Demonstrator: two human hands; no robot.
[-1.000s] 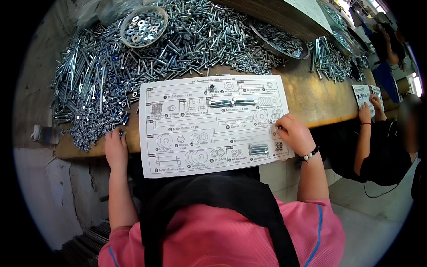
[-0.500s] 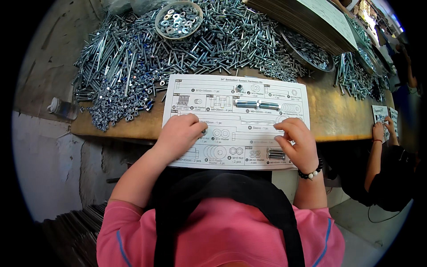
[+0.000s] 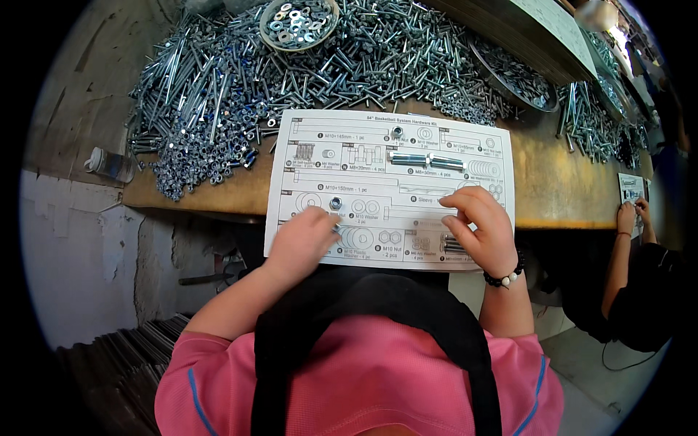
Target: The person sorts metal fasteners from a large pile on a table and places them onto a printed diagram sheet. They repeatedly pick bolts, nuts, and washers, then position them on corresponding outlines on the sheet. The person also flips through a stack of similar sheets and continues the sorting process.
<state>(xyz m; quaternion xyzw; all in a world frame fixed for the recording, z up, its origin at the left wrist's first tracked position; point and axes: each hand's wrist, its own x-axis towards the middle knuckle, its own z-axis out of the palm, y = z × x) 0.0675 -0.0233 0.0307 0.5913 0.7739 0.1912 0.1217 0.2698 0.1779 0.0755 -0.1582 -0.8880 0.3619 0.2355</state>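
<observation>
A printed hardware sheet (image 3: 349,182) with line drawings of parts lies in front of me. My left hand (image 3: 302,241) is over its lower left part, fingers pinched on a small shiny metal piece that looks like a nut (image 3: 337,228). Just above those fingertips a loose nut (image 3: 335,203) rests on the sheet, and another nut (image 3: 397,132) sits near the top. Two groups of bolts (image 3: 427,160) lie end to end at the middle right. My right hand (image 3: 481,229) hovers at the right, thumb and fingers apart, partly covering some shorter bolts (image 3: 454,245).
Loose bolts (image 3: 327,73) are heaped across the table behind the sheet, with piled nuts (image 3: 196,156) at left. Washers fill a round bowl (image 3: 336,29) and a dark tray (image 3: 538,105). A cardboard stack (image 3: 509,33) stands back right. A co-worker's hands (image 3: 631,212) are far right.
My left hand has moved down the sheet, uncovering a nut lying on it. My right hand stays nearly in place. The whole view has shifted slightly.
</observation>
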